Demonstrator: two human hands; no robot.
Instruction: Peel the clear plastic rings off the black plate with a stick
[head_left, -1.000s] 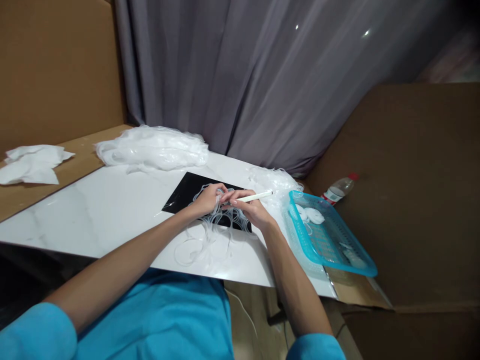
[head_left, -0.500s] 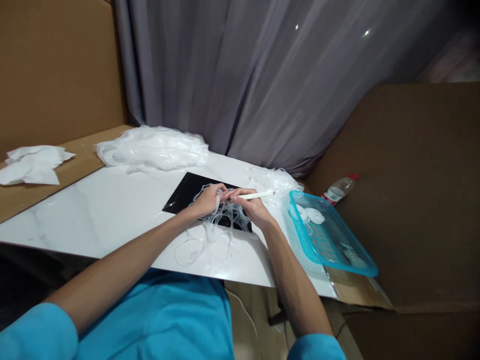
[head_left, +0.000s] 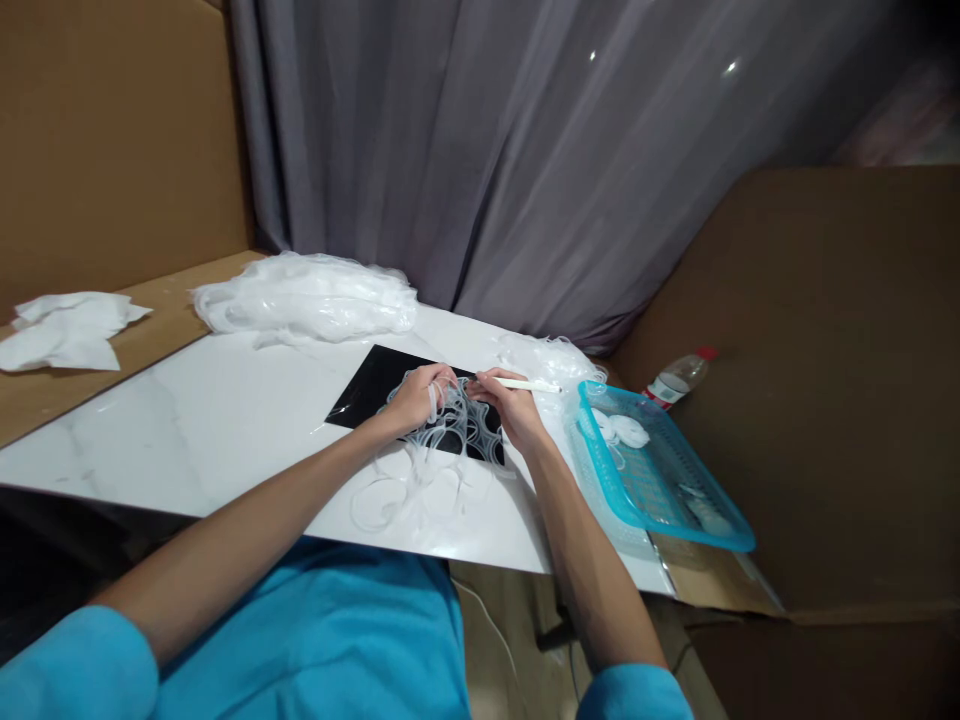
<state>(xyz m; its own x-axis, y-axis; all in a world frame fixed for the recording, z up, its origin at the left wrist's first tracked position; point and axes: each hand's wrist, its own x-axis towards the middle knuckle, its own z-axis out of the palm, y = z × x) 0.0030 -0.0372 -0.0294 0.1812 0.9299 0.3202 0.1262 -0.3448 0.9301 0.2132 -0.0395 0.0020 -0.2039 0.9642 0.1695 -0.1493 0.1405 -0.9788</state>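
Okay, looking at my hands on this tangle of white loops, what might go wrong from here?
1. The white loops in your left hand trail toward the table edge, so a tug might drag them off.
2. The thin white stick in your right hand could snag a loop.
3. The blue basket seems to overhang the corner, so it may tip if bumped.

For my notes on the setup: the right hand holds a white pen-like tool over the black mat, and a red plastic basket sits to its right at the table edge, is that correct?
Not quite: the plastic basket is turquoise blue, not red, as the head view shows. The rest stands: the right hand holds the white pen-like tool over the black mat.
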